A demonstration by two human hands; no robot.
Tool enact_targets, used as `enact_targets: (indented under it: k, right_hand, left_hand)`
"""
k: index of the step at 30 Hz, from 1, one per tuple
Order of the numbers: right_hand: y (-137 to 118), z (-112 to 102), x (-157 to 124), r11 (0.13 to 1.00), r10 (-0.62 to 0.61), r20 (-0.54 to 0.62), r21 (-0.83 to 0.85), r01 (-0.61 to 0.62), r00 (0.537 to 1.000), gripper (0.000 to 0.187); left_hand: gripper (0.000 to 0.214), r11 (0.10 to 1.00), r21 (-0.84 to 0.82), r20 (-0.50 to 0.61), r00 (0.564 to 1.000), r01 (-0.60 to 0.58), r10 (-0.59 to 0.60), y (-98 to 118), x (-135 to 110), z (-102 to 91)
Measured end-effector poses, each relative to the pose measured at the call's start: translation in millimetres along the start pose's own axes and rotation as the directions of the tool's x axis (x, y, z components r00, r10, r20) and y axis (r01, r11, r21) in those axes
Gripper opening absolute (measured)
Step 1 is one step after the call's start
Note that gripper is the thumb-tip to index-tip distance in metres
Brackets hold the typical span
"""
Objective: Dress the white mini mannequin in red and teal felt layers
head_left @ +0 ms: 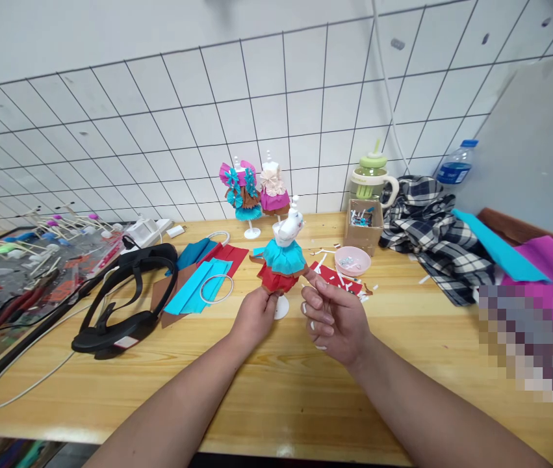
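Note:
A small white mannequin (290, 229) on a round white base wears a paper dress with a turquoise ruffle over a red skirt (282, 266). It stands on the wooden table (266, 390). My left hand (253, 313) pinches the red skirt's lower edge from below. My right hand (335, 318) sits just right of the dress, fingers curled, index tip touching the skirt's right side. Two finished dress mannequins, one pink and turquoise (240, 188), one cream and magenta (273, 188), stand behind.
Turquoise, red and brown paper sheets (198, 279) lie left of the dress, beside a black strap device (125, 305). A pink bowl (352, 260), cardboard box (364, 224), green cup (372, 175), plaid cloth (432, 234) and coloured paper (524, 260) fill the right. Tools lie on a mat (23, 273).

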State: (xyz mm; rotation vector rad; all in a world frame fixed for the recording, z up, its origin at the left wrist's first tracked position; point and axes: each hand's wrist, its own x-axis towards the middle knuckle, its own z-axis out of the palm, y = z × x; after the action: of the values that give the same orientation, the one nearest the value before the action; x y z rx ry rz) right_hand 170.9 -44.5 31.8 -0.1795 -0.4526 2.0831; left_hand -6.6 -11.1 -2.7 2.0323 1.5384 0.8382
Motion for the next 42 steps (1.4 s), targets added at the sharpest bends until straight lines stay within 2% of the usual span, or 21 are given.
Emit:
enact_targets:
  k: [4, 11, 18, 23, 33, 38, 42]
  right_hand:
    - [-1, -2, -1, 0.997, 0.024, 0.061, 0.072, -0.028, 0.998, 0.013]
    - [-1, 0, -3, 0.982, 0.028, 0.143, 0.181, -0.054, 0.989, 0.004]
    - [0, 0, -5, 0.984, 0.033, 0.159, 0.166, -0.060, 0.987, 0.002]
    - [-1, 1, -5, 0.989, 0.060, 0.180, 0.122, -0.083, 0.982, 0.015]
    - [1, 5, -7, 0.995, 0.008, 0.202, 0.097, -0.028, 0.979, 0.006]
    - [-2, 5, -7, 0.996, 0.044, 0.158, 0.072, -0.056, 0.987, 0.012]
    - [-4, 5, -7, 0.994, 0.052, 0.128, 0.084, -0.063, 0.990, 0.028]
  left_hand:
    - [0.031, 1.000, -0.018, 0.009, 1.000, -0.024, 0.025, -1, -1, 0.8]
    - [0.024, 0.997, 0.057, -0.003, 0.998, -0.060, 0.060, -3, -3, 3.2]
    - [0.023, 0.997, 0.025, 0.026, 0.997, -0.067, 0.066, -1, -4, 5.0]
    - [0.027, 0.995, -0.087, 0.040, 0.998, -0.044, 0.048, 4, -5, 5.3]
    - [0.026, 0.999, -0.014, 0.055, 0.998, -0.033, 0.033, 7, -6, 3.3]
    - [0.028, 0.991, -0.136, 0.048, 0.999, -0.013, 0.019, 8, -5, 4.6]
    - [0.028, 0.958, -0.286, 0.041, 0.999, 0.013, -0.002, 10, -4, 5.4]
